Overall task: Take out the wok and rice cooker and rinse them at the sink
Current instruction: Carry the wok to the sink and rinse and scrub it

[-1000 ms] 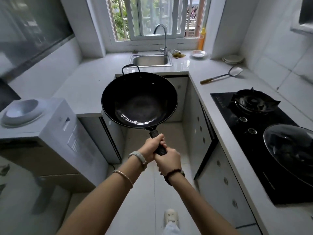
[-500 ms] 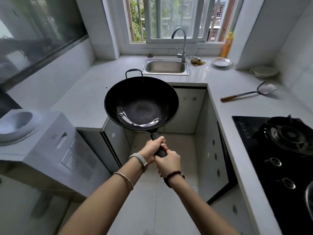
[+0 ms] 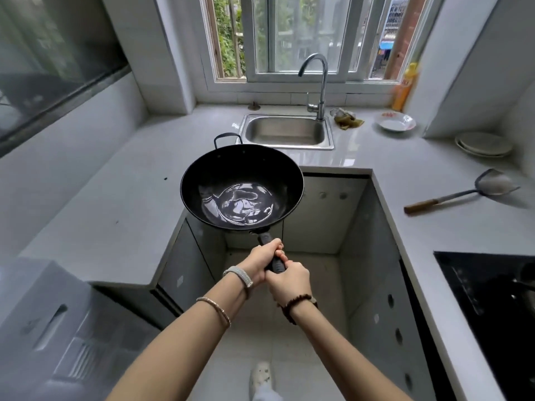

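White counter (image 3: 115, 198) wraps a pale floor (image 3: 327, 272); at twelve o'clock a window (image 3: 304, 33) admits daylight; cabinets (image 3: 318, 215) beneath.

Your wok (image 3: 241, 188), gripped by its handle in your left hand (image 3: 260, 260) and right hand (image 3: 291, 280), hangs over the inner corner of the counter (image 3: 115, 198). Its far loop handle is just short of the sink (image 3: 286, 146), at the near left corner. The faucet (image 3: 320, 85) rises at the sink's back right corner and arches over the basin. Left of the sink, bare counter runs to the wall. On the right stand a rag (image 3: 347, 120), a bowl (image 3: 395, 123), a yellow bottle (image 3: 404, 88) and stacked plates (image 3: 483, 144). A spatula (image 3: 463, 195) lies across the right-hand run, between the plates and the stove (image 3: 492, 299).
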A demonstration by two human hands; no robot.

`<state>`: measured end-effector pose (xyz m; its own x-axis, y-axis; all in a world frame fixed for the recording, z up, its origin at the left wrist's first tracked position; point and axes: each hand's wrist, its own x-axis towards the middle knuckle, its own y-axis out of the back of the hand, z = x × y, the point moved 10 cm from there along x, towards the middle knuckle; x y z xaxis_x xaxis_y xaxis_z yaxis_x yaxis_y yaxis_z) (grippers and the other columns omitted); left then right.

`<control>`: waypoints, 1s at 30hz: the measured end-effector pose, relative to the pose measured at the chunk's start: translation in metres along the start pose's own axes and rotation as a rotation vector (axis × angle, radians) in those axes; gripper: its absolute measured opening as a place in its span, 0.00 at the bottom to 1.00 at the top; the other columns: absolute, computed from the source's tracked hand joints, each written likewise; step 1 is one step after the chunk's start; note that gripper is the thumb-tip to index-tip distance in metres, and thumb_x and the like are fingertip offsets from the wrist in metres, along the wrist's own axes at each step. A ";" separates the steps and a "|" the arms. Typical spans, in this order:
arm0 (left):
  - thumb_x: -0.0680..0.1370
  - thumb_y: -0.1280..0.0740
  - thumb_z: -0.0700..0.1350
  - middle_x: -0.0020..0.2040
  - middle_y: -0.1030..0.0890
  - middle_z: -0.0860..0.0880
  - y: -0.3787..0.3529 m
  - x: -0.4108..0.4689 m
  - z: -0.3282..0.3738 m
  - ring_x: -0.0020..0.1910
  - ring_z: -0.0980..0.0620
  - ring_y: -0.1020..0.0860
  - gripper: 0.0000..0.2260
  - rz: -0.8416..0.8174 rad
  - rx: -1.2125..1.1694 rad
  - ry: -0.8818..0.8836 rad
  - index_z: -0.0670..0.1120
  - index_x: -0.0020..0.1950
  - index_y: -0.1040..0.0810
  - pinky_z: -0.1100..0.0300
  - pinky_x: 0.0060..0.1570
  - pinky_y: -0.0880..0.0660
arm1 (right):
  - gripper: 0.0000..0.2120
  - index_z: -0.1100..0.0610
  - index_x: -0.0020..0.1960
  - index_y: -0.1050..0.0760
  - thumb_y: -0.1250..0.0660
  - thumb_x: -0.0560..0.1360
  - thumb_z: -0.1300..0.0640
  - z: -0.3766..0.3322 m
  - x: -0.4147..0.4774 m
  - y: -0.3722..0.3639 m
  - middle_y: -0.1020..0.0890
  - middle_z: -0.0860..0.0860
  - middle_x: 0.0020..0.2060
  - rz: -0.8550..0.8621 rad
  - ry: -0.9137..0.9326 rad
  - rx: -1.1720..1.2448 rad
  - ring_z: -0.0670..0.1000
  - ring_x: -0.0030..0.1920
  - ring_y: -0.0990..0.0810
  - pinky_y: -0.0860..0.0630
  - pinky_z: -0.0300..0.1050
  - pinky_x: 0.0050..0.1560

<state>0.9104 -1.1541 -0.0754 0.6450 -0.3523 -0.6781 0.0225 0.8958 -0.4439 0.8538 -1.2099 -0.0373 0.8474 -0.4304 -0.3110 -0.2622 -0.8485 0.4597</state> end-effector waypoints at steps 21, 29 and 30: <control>0.79 0.42 0.36 0.20 0.35 0.51 -0.074 0.219 0.198 0.16 0.57 0.35 0.13 0.016 -0.004 0.025 0.43 0.35 0.34 0.70 0.18 0.34 | 0.14 0.61 0.49 0.20 0.32 0.67 0.54 -0.103 0.284 0.001 0.16 0.56 0.44 0.010 -0.041 -0.017 0.55 0.45 0.18 0.24 0.43 0.42; 0.79 0.42 0.35 0.24 0.33 0.51 -0.118 0.307 0.258 0.17 0.59 0.33 0.12 0.063 -0.039 0.004 0.42 0.36 0.33 0.70 0.20 0.32 | 0.17 0.59 0.53 0.20 0.32 0.68 0.52 -0.130 0.400 0.017 0.16 0.56 0.46 -0.037 -0.022 -0.033 0.55 0.46 0.18 0.22 0.45 0.45; 0.79 0.42 0.35 0.25 0.33 0.51 -0.122 0.315 0.264 0.17 0.59 0.33 0.12 0.060 -0.038 0.005 0.42 0.36 0.33 0.70 0.20 0.32 | 0.16 0.60 0.52 0.20 0.32 0.69 0.52 -0.133 0.412 0.019 0.16 0.56 0.46 -0.036 -0.017 -0.045 0.54 0.46 0.18 0.24 0.44 0.45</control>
<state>1.3125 -1.3031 -0.0797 0.6407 -0.2997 -0.7069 -0.0454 0.9043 -0.4245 1.2590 -1.3622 -0.0457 0.8476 -0.4055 -0.3422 -0.2103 -0.8488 0.4851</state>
